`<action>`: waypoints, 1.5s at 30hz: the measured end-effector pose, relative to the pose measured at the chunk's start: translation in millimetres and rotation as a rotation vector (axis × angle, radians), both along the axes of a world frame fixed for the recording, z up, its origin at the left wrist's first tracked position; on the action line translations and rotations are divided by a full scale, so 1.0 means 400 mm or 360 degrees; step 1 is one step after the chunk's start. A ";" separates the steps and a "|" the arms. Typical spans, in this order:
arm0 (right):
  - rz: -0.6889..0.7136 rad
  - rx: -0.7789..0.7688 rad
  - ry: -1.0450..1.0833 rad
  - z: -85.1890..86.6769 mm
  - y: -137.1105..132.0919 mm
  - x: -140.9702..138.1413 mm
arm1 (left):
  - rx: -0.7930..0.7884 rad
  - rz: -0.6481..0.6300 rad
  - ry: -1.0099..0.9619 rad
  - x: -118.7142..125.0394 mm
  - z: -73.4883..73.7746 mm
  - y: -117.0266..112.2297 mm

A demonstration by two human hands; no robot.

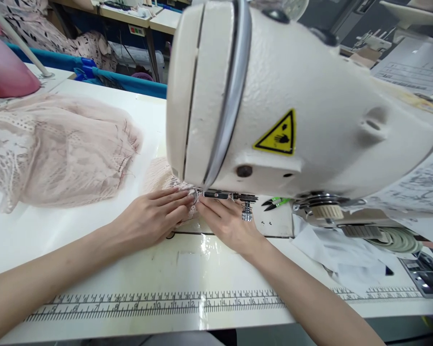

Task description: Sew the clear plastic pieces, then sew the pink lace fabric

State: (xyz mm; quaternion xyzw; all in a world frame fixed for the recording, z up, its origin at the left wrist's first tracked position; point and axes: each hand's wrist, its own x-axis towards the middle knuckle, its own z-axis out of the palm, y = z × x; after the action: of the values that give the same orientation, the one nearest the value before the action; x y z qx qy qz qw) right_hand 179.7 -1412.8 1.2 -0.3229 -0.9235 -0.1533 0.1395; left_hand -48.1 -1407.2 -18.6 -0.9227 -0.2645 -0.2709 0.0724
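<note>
A cream sewing machine head fills the upper right of the view. Under its front end lies a small piece of pale pink lace. My left hand lies flat on that lace, fingers stretched toward the needle area. My right hand rests on the table just right of it, fingers pointing in under the presser foot, fingertips touching the lace edge. The two hands meet at the foot. The needle itself is hidden by the machine head.
A larger heap of pink lace fabric lies at the left on the white table. A printed ruler runs along the table's front edge. Green thread snips and white cloth scraps sit at right.
</note>
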 end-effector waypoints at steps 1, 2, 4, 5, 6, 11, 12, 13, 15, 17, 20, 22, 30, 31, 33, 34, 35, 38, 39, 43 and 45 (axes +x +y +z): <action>0.0008 -0.0007 -0.0003 -0.003 -0.001 -0.002 | -0.0009 0.0001 -0.0003 -0.001 0.002 0.002; 0.0010 -0.0010 -0.0002 -0.005 -0.002 -0.004 | -0.0012 0.0000 -0.0003 -0.002 0.004 0.004; 0.0013 0.0010 0.0023 -0.007 -0.006 -0.011 | -0.0008 0.0008 -0.0002 -0.005 0.006 0.007; 0.0013 0.0034 0.0044 -0.007 -0.009 -0.016 | -0.0006 0.0021 -0.0008 -0.005 0.007 0.008; 0.0010 0.0062 0.0071 -0.006 -0.011 -0.021 | -0.0011 0.0035 -0.0012 -0.006 0.006 0.009; -0.0049 0.0054 0.0197 -0.009 -0.019 -0.041 | -0.0053 0.0043 -0.0037 -0.008 0.006 0.010; -0.0050 0.0037 0.0209 -0.010 -0.019 -0.043 | -0.0053 0.0038 -0.0042 -0.008 0.007 0.010; -0.0043 0.0027 0.0216 -0.012 -0.018 -0.044 | -0.0046 0.0036 -0.0045 -0.009 0.008 0.010; -0.0020 0.0030 0.0226 -0.014 -0.017 -0.044 | -0.0025 0.0039 -0.0043 -0.010 0.011 0.009; -0.0016 0.0033 0.0243 -0.012 -0.017 -0.043 | -0.0006 0.0041 -0.0043 -0.011 0.014 0.008; -0.0035 0.0072 0.0277 -0.008 -0.020 -0.043 | -0.0006 0.0033 -0.0059 -0.011 0.017 0.008; -0.0022 0.0117 0.0285 -0.007 -0.022 -0.043 | -0.0002 0.0026 -0.0075 -0.010 0.018 0.008; 0.0057 0.0104 0.0314 -0.003 -0.017 -0.044 | 0.0084 -0.0116 -0.0070 -0.013 0.008 0.016; 0.0058 0.0106 0.0324 -0.002 -0.017 -0.043 | 0.0076 -0.0128 -0.0062 -0.013 0.006 0.017; 0.0053 0.0117 0.0336 -0.001 -0.016 -0.042 | 0.0033 -0.0138 -0.0037 -0.015 0.002 0.020; 0.0047 0.0120 0.0330 -0.001 -0.016 -0.041 | 0.0007 -0.0141 -0.0021 -0.016 0.001 0.021; 0.0041 0.0121 0.0317 -0.002 -0.016 -0.040 | -0.0011 -0.0146 -0.0008 -0.016 0.000 0.022; 0.0023 0.0091 0.0267 -0.008 -0.016 -0.037 | -0.0020 -0.0153 0.0016 -0.018 -0.001 0.023; 0.0021 0.0076 0.0262 -0.011 -0.016 -0.036 | -0.0013 -0.0155 0.0019 -0.018 0.000 0.023; 0.0025 0.0026 0.0266 -0.020 -0.016 -0.035 | -0.0008 -0.0161 0.0008 -0.021 0.002 0.026; 0.0027 0.0010 0.0276 -0.023 -0.017 -0.037 | -0.0016 -0.0159 0.0010 -0.023 0.003 0.026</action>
State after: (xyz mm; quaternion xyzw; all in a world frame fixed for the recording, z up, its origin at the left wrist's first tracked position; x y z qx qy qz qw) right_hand 164.9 -1419.5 -7.9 -0.3267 -0.9101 -0.1264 0.2213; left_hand -57.2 -1396.7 -17.4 -0.9360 -0.2192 -0.2699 0.0549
